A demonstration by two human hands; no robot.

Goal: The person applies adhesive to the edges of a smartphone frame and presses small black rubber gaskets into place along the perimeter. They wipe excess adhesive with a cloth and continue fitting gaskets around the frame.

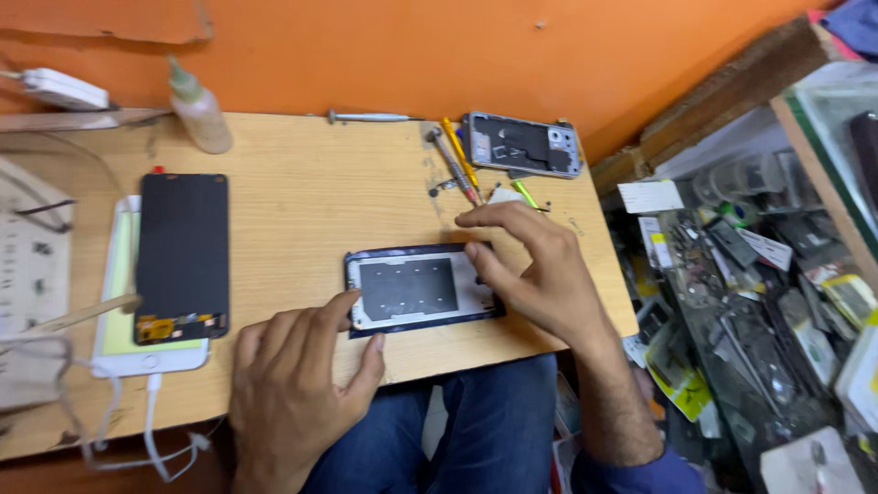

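A: Far left of the wooden table (302,197)?

B: White phone (123,352) with a cable, lying flat; loose black display panel (183,252) resting on top. Plastic bottle (199,108) standing behind, near the orange wall (512,46).

A: Centre?

B: Dark-rimmed phone screen assembly (416,291), face down near the front edge. Left hand (293,393) pressing its left end, fingers spread flat, not clenched. Right hand (535,265) over its right end, thumb and fingertips touching the frame lightly, grasping nothing else.

A: Further right?

B: Screwdrivers (455,163) and small parts behind the right hand; opened phone housing (523,144) beside them. Cluttered glass counter (777,274) past the table edge.
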